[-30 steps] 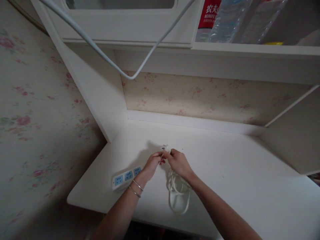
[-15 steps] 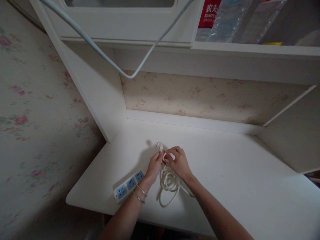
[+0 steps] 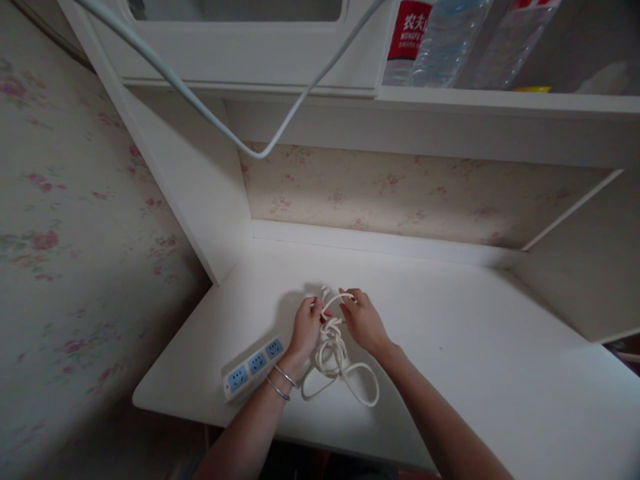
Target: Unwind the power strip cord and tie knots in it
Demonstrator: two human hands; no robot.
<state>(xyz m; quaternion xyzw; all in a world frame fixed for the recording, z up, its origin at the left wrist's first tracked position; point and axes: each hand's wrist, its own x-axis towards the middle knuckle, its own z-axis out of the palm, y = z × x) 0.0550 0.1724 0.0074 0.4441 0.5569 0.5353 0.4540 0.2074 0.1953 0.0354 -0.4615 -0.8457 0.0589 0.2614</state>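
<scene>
A tangled white cord [image 3: 330, 353] lies in loops on the white desk, with its upper part raised between my hands. My left hand [image 3: 307, 327] is closed on the cord near its upper end, where a small pale piece sticks out past the fingers. My right hand [image 3: 364, 321] pinches a bowed stretch of the same cord, a little to the right. A white power strip [image 3: 254, 368] with three blue socket panels rests beside my left wrist, which wears two silver bangles.
A thick pale cable [image 3: 210, 117] hangs in front of the upper cabinet. Plastic bottles [image 3: 445, 43] stand on the shelf at upper right. The white desk [image 3: 475, 347] meets side panels left and right; flowered wallpaper covers the wall.
My hands have moved apart, drawing out a bend of cord between them. The loops below have shifted, and one now spreads to the lower right.
</scene>
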